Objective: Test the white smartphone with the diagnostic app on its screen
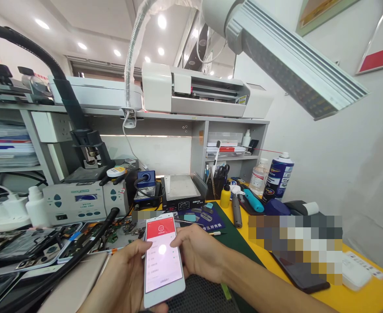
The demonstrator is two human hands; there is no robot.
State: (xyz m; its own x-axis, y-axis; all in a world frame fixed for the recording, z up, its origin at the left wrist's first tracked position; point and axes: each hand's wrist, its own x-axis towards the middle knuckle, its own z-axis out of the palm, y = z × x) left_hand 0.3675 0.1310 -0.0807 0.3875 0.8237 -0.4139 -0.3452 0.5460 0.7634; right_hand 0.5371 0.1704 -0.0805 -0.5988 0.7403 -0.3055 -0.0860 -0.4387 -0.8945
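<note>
A white smartphone (163, 271) is held upright between my two hands above the bench, its screen lit with a red band at the top and a list below. My left hand (126, 274) wraps around the phone's left side, thumb over the screen edge and fingers beneath. From the other side my right hand (201, 252) grips the right edge, its thumb touching the screen. The fingers behind the phone are mostly hidden. Beneath it lies a dark textured mat (207, 291). Circuit boards (113, 232) spread out behind my left hand.
A soldering station (80, 202) stands at the left, with a thick black hose (90, 248) crossing the bench. Behind the phone is a hot plate (183, 191). A yellow bottle (225, 195), a spray can (278, 176) and a dark phone (298, 271) are on the right. Overhead hangs a lamp (295, 61).
</note>
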